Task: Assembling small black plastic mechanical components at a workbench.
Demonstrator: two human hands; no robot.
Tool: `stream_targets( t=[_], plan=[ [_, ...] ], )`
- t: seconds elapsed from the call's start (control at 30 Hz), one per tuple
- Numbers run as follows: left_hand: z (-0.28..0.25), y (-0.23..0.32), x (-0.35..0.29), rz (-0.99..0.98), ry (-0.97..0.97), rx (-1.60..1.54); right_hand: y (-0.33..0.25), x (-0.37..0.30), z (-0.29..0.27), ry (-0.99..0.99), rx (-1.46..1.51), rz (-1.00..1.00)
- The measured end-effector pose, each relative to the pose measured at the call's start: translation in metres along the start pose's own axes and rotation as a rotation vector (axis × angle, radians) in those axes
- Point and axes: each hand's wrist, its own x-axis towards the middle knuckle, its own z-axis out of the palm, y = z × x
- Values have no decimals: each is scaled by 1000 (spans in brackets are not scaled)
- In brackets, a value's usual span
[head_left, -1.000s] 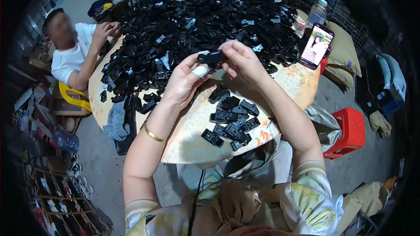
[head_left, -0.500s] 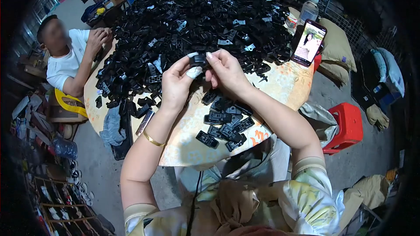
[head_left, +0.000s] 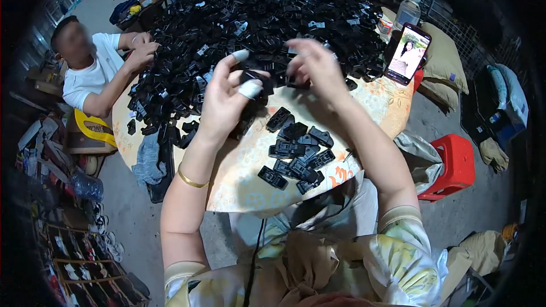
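Note:
My left hand (head_left: pixel 224 94), with white covers on its thumb and index fingertip, is closed on a black plastic part (head_left: pixel 259 82) near the front edge of the big heap of black plastic parts (head_left: pixel 250 23). To its right, over the same edge, my right hand (head_left: pixel 321 71) is smeared by motion, with fingers bent down toward the dark parts. Whether those fingers hold anything is hidden by the blur. Between my forearms lies a small group of black plastic parts (head_left: pixel 298 150), several of them, some overlapping, on the light patterned tabletop (head_left: pixel 233 185).
A phone (head_left: pixel 407 54) stands propped at the table's right, beside a clear bottle (head_left: pixel 408 8). Across on the left, another person's hands (head_left: pixel 142 54) work at the heap. A bluish cloth (head_left: pixel 149 159) hangs at the left edge. A red stool (head_left: pixel 455 165) stands on the right.
My hands have parted: the right has left the part and swung right and up, while the left keeps the part. The other person's hands have separated and moved toward the heap.

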Motion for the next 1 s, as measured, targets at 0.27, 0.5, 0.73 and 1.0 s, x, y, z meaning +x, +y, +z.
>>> stream_targets(
  t=[0.27, 0.5, 0.73, 1.0],
  plan=[
    [40, -14, -31, 423, -489, 881, 25, 11, -20, -19, -1009, -463],
    [31, -5, -6, 268, -305, 848, 27, 4, -16, -110, -1234, -442],
    [5, -40, 75, 334, -136, 1255, 29, 11, -17, -11, -1054, -400],
    [32, -59, 98, 165, -380, 1472, 36, 14, -23, 12, -1004, -468]
  ],
)
